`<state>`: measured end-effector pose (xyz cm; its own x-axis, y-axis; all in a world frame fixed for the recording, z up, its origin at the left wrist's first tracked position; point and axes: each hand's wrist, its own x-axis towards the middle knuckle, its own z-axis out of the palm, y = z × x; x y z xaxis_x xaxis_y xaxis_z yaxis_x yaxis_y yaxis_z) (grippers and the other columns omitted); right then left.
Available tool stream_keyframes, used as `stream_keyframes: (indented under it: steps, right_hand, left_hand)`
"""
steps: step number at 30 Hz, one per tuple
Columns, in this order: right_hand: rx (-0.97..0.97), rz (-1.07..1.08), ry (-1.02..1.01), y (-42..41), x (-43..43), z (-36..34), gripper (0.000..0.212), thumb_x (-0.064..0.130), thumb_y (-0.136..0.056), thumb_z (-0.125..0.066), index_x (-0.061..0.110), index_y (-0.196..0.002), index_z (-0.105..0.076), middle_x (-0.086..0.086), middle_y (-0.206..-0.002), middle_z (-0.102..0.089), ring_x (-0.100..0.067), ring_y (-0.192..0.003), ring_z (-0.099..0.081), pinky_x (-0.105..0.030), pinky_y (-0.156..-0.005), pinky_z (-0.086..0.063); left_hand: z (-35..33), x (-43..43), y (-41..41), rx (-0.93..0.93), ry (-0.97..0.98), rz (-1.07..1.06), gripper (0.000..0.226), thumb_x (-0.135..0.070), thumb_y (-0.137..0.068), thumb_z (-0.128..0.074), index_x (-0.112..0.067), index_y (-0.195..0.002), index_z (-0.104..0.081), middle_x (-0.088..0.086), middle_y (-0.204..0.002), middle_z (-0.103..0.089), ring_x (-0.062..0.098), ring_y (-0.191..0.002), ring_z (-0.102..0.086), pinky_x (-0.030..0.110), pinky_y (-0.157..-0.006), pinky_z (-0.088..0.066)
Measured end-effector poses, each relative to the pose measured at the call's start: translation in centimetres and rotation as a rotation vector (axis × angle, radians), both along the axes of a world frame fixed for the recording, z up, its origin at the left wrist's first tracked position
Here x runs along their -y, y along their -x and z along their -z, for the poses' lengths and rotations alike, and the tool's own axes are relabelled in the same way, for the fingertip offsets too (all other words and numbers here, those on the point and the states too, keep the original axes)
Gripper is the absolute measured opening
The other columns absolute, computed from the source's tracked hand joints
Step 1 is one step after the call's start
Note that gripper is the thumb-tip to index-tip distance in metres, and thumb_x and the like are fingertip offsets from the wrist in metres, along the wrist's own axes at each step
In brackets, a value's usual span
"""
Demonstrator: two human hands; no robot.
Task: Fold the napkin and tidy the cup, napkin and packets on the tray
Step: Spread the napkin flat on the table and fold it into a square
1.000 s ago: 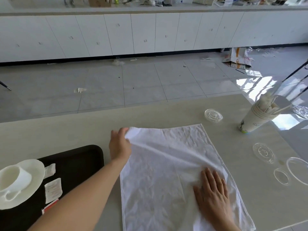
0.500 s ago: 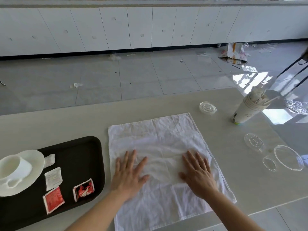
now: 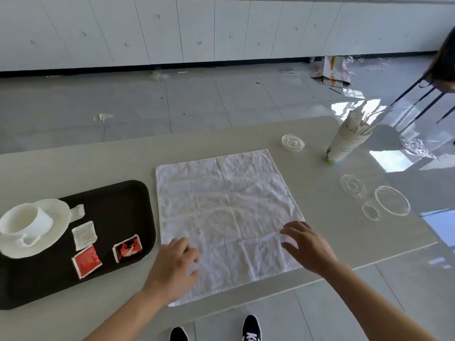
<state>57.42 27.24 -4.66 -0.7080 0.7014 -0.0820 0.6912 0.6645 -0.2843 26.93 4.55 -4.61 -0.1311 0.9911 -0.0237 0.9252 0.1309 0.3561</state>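
Observation:
A white cloth napkin [image 3: 226, 207] lies spread flat and creased on the pale table. My left hand [image 3: 172, 269] rests on its near left corner, fingers loosely curled over the cloth. My right hand [image 3: 305, 247] sits at its near right edge, fingertips touching the fabric. To the left is a black tray [image 3: 118, 207] holding a white cup [image 3: 27, 222] on a saucer [image 3: 59, 215], two white packets [image 3: 83, 235] and two red packets [image 3: 86, 260].
At the right of the table stand a paper cup stack with stirrers [image 3: 344, 141], a small glass dish [image 3: 293, 142] and clear plastic lids [image 3: 391, 200]. The table's near edge runs just below my hands. My shoes [image 3: 251, 328] show on the floor.
The napkin was laid out flat from a lifted corner. Both hands slid from its middle back to the near corners, and the view tilted down.

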Motion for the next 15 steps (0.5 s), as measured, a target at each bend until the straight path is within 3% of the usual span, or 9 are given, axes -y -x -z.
stream_keyframes:
  steps: [2, 5, 10, 15]
  right_hand:
    - [0.022, -0.048, 0.018, -1.7, -0.8, -0.5, 0.016, 0.044, -0.085, -0.069, 0.034, -0.097, -0.068, 0.020, -0.107, -0.060, -0.008, -0.106, -0.055, -0.029, -0.066, -0.054]
    - [0.104, -0.173, 0.062, -3.9, -2.2, -1.2, 0.020, 0.051, -0.080, -0.069, 0.033, -0.089, -0.066, 0.021, -0.095, -0.058, -0.008, -0.097, -0.055, -0.032, -0.067, -0.053]
    - [0.164, -0.390, 0.091, -5.3, -3.5, -1.0, 0.041, 0.055, -0.074, -0.073, 0.035, -0.110, -0.067, 0.016, -0.109, -0.057, -0.006, -0.101, -0.049, -0.021, -0.087, -0.042]
    - [0.069, -0.459, 0.060, -5.8, -4.0, -0.8, 0.028, 0.040, -0.079, -0.074, 0.030, -0.105, -0.070, 0.009, -0.106, -0.061, -0.011, -0.096, -0.054, -0.025, -0.085, -0.047]
  left_hand:
    - [-0.1, 2.1, -0.5, -0.013, 0.084, 0.029, 0.034, -0.048, -0.057, -0.074, -0.029, -0.080, -0.058, -0.011, -0.084, -0.047, 0.011, -0.075, -0.050, 0.027, -0.066, -0.045]
    - [-0.2, 3.5, -1.3, -0.080, 0.159, 0.060, 0.035, -0.055, -0.057, -0.062, -0.032, -0.081, -0.055, -0.010, -0.095, -0.047, 0.010, -0.087, -0.048, 0.028, -0.074, -0.045]
    - [-0.1, 3.9, -1.6, -0.078, 0.171, 0.017, 0.016, -0.028, -0.067, -0.064, -0.026, -0.072, -0.049, -0.009, -0.088, -0.044, 0.010, -0.078, -0.047, 0.021, -0.060, -0.042]
    - [-0.4, 3.8, -3.0, -0.037, 0.092, -0.148, 0.020, -0.010, -0.071, -0.067, -0.018, -0.068, -0.049, -0.006, -0.080, -0.051, 0.010, -0.065, -0.049, 0.023, -0.049, -0.038]
